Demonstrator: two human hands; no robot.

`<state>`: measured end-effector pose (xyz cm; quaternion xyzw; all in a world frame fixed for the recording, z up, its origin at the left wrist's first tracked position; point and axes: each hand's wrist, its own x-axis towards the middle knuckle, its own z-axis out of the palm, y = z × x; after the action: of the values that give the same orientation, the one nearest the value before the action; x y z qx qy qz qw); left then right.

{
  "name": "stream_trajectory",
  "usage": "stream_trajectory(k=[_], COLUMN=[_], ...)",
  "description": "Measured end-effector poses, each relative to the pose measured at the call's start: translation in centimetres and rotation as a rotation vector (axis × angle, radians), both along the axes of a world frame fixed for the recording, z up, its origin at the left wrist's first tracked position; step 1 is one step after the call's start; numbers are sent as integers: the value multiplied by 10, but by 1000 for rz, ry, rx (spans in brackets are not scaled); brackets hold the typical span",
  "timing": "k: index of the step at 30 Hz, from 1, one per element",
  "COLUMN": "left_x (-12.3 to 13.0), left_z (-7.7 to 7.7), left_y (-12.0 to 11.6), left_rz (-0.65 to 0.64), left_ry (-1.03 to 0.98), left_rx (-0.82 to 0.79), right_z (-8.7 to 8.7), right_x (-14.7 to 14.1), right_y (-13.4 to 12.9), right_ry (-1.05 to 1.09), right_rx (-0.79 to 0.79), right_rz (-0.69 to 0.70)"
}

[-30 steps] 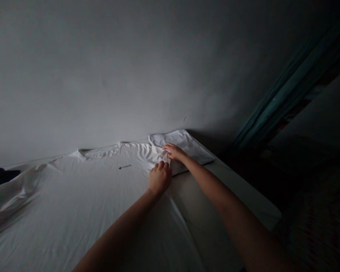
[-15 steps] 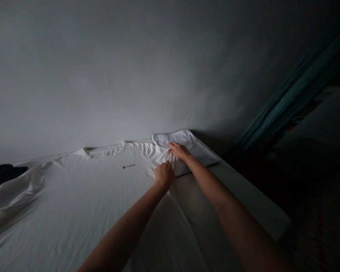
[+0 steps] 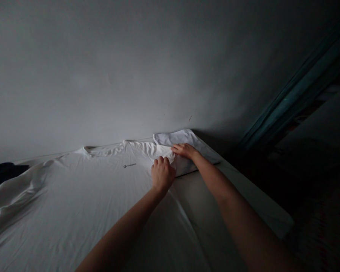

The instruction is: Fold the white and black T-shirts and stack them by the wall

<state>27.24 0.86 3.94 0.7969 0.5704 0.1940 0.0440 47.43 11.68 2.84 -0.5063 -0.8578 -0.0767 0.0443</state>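
Note:
A white shirt (image 3: 96,196) lies spread out with its neckline toward the wall and a small dark logo on the chest. My left hand (image 3: 162,172) is closed on the shirt's fabric near the right-hand sleeve. Just beyond it, my right hand (image 3: 184,150) pinches the sleeve's edge. Under and behind my right hand lies a folded pale cloth (image 3: 200,147) with a dark lower edge, partly covered by the sleeve.
A grey wall (image 3: 116,75) rises right behind the table (image 3: 243,192). Dark cloth (image 3: 5,173) lies at the far left. A teal curtain-like thing (image 3: 289,94) hangs at the right, above a dark area.
My right hand has shifted slightly right, drawing the sleeve fabric flatter. My left hand has moved a little up and left, with its knuckles turned more upward.

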Motion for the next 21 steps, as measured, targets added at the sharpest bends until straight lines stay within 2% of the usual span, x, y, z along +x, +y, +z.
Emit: stream_trajectory(k=[6,13,21], left_x=[4,4,4], left_z=[-6,-21,-22], left_y=[1,2,0], left_rz=[-52,-144,-212], left_ry=[4,32,-67], left_rx=[-56,-83,-24], right_z=[-2,-5,-10], right_x=[1,-3,4], right_y=[6,10,5], right_ry=[104,222,270], right_rx=[41,-84,-130], right_rz=[-168,-229,-258])
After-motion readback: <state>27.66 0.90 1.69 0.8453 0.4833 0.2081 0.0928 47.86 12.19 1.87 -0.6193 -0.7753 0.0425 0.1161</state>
